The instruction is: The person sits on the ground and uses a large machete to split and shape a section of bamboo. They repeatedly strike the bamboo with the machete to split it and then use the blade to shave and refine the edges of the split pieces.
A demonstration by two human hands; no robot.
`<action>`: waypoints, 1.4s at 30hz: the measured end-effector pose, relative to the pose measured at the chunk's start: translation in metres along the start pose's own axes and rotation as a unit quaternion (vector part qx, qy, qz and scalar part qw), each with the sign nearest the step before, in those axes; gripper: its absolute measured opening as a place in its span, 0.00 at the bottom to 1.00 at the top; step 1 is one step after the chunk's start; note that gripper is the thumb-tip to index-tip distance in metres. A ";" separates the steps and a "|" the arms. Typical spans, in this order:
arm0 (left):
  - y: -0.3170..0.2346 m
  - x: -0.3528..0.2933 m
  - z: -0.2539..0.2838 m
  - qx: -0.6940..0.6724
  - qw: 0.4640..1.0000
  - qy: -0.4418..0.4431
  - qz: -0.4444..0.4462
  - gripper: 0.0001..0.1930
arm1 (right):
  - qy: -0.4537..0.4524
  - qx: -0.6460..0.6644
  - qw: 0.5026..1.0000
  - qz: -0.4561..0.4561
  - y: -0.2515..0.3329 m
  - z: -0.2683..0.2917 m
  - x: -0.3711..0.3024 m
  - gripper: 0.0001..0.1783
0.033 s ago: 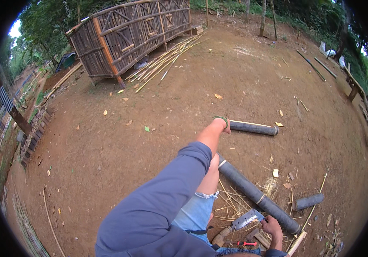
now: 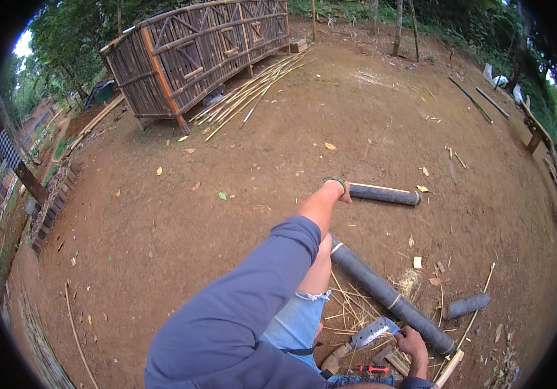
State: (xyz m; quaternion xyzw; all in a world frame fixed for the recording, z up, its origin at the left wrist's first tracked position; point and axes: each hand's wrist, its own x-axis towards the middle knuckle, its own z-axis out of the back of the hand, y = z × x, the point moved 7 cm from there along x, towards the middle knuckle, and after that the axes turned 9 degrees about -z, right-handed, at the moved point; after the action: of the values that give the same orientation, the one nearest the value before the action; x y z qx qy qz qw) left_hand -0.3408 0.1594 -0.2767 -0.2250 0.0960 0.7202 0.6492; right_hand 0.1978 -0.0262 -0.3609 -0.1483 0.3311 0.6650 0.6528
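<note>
My left arm, in a dark sleeve, reaches forward and right. At its end my left hand (image 2: 344,192), below a green wristband, is closed at the near end of a dark bamboo length (image 2: 385,195) with a pale strip along its top; the wrist hides most fingers. Low on the right, my right hand (image 2: 413,345) is curled beside the tip of a machete (image 2: 374,332). What its fingers hold, if anything, is hidden. A longer dark bamboo pole (image 2: 372,281) lies slantwise past my knee, just beyond this hand.
A short dark bamboo offcut (image 2: 467,305) lies at the right. A red-handled tool (image 2: 374,369) and a hammer-like tool (image 2: 388,358) are near my lap. Thin sticks and shavings (image 2: 353,305) litter the soil. A slatted bamboo structure (image 2: 207,55) stands at far left, beside long poles (image 2: 252,91).
</note>
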 end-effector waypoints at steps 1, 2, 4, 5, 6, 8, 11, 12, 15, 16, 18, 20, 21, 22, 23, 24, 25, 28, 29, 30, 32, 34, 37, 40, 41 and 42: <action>-0.006 -0.001 -0.001 -0.001 1.000 0.020 -0.012 0.38 | -0.001 0.000 1.000 0.000 0.001 -0.001 0.000 0.22; -0.011 -0.002 -0.002 -0.002 0.999 0.040 -0.025 0.40 | -0.004 -0.005 1.000 0.005 0.001 0.000 -0.001 0.22; -0.019 -0.005 -0.005 0.002 0.998 0.053 -0.033 0.41 | -0.006 -0.016 1.000 0.014 0.016 0.009 -0.016 0.23; -0.018 -0.007 -0.007 0.001 0.998 0.056 -0.029 0.41 | -0.005 -0.015 1.000 0.015 0.018 0.008 -0.017 0.23; -0.024 -0.008 -0.006 0.001 0.998 0.057 -0.032 0.41 | -0.008 -0.013 1.000 0.012 0.016 0.010 -0.019 0.23; -0.033 -0.009 -0.002 0.001 0.998 0.059 -0.032 0.42 | -0.017 -0.013 1.000 0.015 0.011 0.012 -0.018 0.22; -0.025 -0.008 0.000 0.012 0.998 0.053 -0.032 0.42 | -0.036 -0.010 0.998 0.042 0.008 0.009 -0.017 0.22; -0.022 -0.008 -0.005 0.021 0.997 0.058 -0.035 0.42 | -0.039 -0.011 0.998 0.053 0.009 0.005 -0.018 0.21; -0.028 -0.009 -0.004 0.017 0.997 0.056 -0.044 0.42 | -0.042 -0.005 0.998 0.049 0.001 0.006 -0.020 0.20; -0.025 -0.009 -0.004 0.020 0.998 0.051 -0.043 0.42 | -0.042 -0.001 0.998 0.046 0.002 0.007 -0.023 0.20; -0.023 -0.009 -0.005 0.027 0.997 0.068 -0.035 0.42 | -0.045 0.007 0.998 0.038 0.001 0.009 -0.031 0.20; -0.024 -0.011 -0.005 0.026 0.996 0.074 -0.028 0.42 | -0.042 0.003 0.999 0.030 -0.005 0.008 -0.033 0.20; -0.023 -0.015 -0.004 0.035 0.995 0.096 -0.022 0.42 | -0.039 0.004 0.999 0.028 -0.004 0.008 -0.035 0.21; -0.020 -0.014 -0.005 0.034 0.996 0.083 -0.021 0.41 | -0.036 0.005 0.999 0.026 -0.004 0.008 -0.037 0.21; -0.015 -0.011 -0.007 0.034 0.997 0.069 -0.019 0.41 | -0.029 0.003 0.999 0.026 -0.003 0.008 -0.038 0.21; -0.014 -0.010 -0.007 0.032 0.998 0.055 -0.017 0.40 | -0.030 0.005 0.999 0.029 -0.004 0.007 -0.038 0.21; -0.013 -0.009 -0.007 0.029 0.998 0.057 -0.019 0.40 | -0.031 0.007 0.999 0.031 -0.004 0.006 -0.037 0.21; -0.014 -0.007 -0.008 0.031 0.997 0.062 -0.019 0.39 | -0.036 0.009 0.999 0.038 -0.004 0.007 -0.039 0.21; -0.015 -0.007 -0.008 0.035 0.997 0.066 -0.021 0.39 | -0.039 0.009 0.998 0.039 -0.004 0.007 -0.039 0.21; -0.016 -0.006 -0.008 0.038 0.997 0.070 -0.023 0.39 | -0.040 0.003 0.998 0.042 -0.004 0.007 -0.039 0.21; -0.015 -0.006 -0.009 0.040 0.996 0.078 -0.025 0.39 | -0.042 -0.008 0.998 0.048 -0.002 0.006 -0.038 0.20; -0.015 -0.006 -0.010 0.037 0.995 0.088 -0.028 0.40 | -0.041 -0.001 0.998 0.047 -0.003 0.007 -0.038 0.20; -0.013 -0.005 -0.009 0.044 0.996 0.078 -0.026 0.40 | -0.039 0.004 0.998 0.049 -0.001 0.008 -0.040 0.19; -0.011 -0.005 -0.008 0.041 0.997 0.063 -0.020 0.39 | -0.035 0.003 0.998 0.043 0.001 0.008 -0.041 0.19; -0.011 -0.005 -0.008 0.042 0.997 0.067 -0.020 0.39 | -0.033 0.002 0.999 0.040 0.001 0.008 -0.042 0.19; -0.011 -0.005 -0.008 0.043 0.996 0.071 -0.019 0.39 | -0.032 0.001 0.999 0.039 0.002 0.009 -0.042 0.19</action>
State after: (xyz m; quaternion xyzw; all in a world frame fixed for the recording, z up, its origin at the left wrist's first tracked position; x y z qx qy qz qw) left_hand -0.3281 0.1529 -0.2802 -0.2490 0.1684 0.6855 0.6631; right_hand 0.2019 -0.0531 -0.3274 -0.1133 0.3167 0.6943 0.6363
